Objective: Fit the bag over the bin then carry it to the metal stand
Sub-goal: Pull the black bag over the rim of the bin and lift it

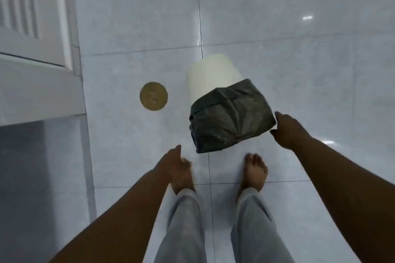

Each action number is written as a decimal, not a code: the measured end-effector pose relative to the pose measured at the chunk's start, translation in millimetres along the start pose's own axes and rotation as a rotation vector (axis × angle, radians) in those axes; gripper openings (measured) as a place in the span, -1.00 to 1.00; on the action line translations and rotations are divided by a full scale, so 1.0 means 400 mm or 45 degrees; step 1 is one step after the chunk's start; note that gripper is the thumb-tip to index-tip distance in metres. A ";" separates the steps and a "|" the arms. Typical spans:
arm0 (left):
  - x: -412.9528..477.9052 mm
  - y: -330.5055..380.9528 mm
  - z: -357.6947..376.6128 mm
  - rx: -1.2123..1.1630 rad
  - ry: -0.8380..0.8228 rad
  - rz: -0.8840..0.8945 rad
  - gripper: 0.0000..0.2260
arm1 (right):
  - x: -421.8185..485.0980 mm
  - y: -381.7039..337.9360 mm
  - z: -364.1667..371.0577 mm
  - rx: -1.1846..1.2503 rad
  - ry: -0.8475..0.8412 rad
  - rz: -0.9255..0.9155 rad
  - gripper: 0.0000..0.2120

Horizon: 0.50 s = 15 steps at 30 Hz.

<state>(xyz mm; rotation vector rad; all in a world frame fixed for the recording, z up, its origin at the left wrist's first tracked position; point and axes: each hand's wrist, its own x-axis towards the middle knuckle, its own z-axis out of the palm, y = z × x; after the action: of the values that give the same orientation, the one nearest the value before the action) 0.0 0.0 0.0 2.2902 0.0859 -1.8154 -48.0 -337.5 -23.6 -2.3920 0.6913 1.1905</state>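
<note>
Bin [210, 77] was the single white one in your view, with one black bag [229, 116] pulled over its mouth end, the end nearer to you. It appeared tilted, the covered mouth leaning toward you and the bare white body pointing away over the floor [299, 60]; whether its base touched the tiles could not be told. The bag covered roughly the near half of the bin, and its plastic lay creased and folded.

Your right hand [287, 132] was at the bag's right edge, its fingers [279, 116] touching the plastic at the rim; how firmly they gripped could not be told. Your left hand [175, 163] hung apart from the bag, below and left of it, fingers loosely spread and holding nothing.

Two bare feet stood on the tiles: your right foot [255, 172] lay just below the bag, and your left foot [183, 181] was partly hidden behind your left hand. One round brass-coloured floor drain [153, 96] sat to the left of the bin, well apart from it. One white louvred door [27, 13] stood at the far left.
</note>
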 end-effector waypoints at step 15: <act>-0.073 0.071 -0.071 -0.655 0.552 0.076 -0.63 | -0.063 -0.101 -0.098 0.285 0.643 -0.148 -0.66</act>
<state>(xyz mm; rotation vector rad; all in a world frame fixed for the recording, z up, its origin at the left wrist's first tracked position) 25.4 -19.4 38.2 2.2163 0.4850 -1.0728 -13.2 -319.0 24.0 -2.5082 0.7708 0.4291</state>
